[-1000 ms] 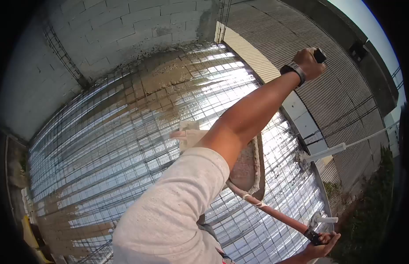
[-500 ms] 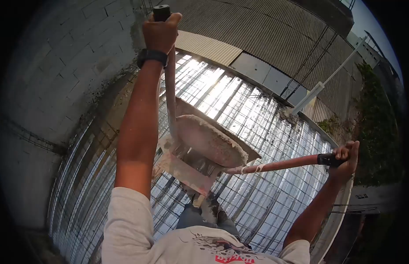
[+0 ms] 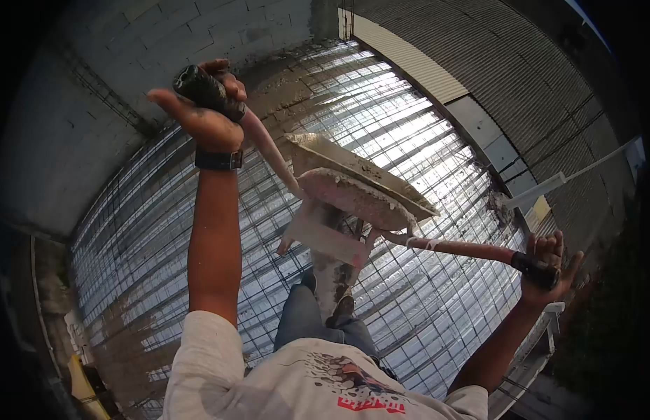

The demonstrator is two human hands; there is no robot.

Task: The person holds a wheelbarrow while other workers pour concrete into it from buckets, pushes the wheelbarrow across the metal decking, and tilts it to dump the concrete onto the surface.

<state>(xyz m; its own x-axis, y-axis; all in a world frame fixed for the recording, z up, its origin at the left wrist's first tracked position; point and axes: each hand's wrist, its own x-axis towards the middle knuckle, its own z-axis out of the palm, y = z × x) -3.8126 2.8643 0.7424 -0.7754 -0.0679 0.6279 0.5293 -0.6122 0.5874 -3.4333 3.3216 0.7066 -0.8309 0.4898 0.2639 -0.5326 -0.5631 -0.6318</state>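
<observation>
1. The wheelbarrow, with pinkish, mortar-crusted metal and reddish tubular handles, stands near the middle of the view, its tray just off centre toward one o'clock.
2. Left hand, toward eleven o'clock: the black cylindrical grip of one handle lies across the palm, fingers curled loosely round its far side, thumb stretched away.
3. A dark strap circles the left wrist.
4. Right hand, between three and four o'clock: the other black grip rests against the palm, fingers half bent, thumb sticking out; I cannot tell whether they close around it.
5. Below spreads dark steel-bar mesh over shiny ribbed metal sheeting.
6. A grey block wall rises toward eleven o'clock; a grey corrugated roof lies toward one.
</observation>
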